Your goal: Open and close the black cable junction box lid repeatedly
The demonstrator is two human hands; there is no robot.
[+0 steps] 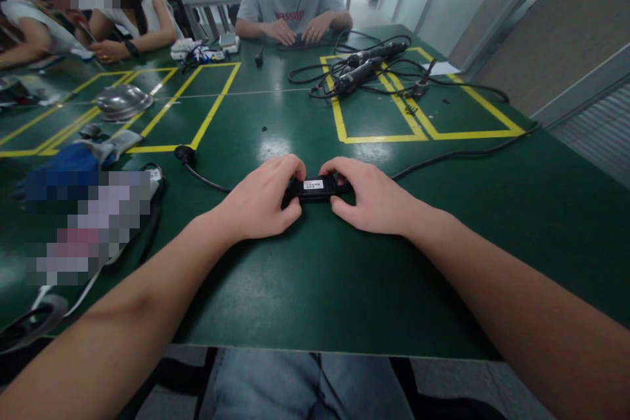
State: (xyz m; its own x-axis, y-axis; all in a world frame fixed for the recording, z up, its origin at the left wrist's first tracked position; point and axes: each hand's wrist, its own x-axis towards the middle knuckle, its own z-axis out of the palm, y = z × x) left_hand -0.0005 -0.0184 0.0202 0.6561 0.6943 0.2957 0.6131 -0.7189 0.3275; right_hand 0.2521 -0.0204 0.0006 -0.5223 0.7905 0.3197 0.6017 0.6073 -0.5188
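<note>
A black power adapter [317,189] with a white label lies on the green table [295,302] in front of me. My left hand [266,200] grips its left end, thumb on the near side and fingers on the far side. My right hand [369,195] is closed around the right end in the same way. From the left end a black cable runs to a plug [185,155] on the table. Another black cable [457,154] leads off to the right, past the table's edge. The adapter's ends are partly hidden by my fingers.
Black electric screwdrivers [361,72] lie among tangled cables at the back right. Yellow tape [384,139] marks rectangles on the table. A metal bowl-like piece [124,102] and a blue cloth item [66,174] are at left. A person [295,0] sits opposite; others sit back left.
</note>
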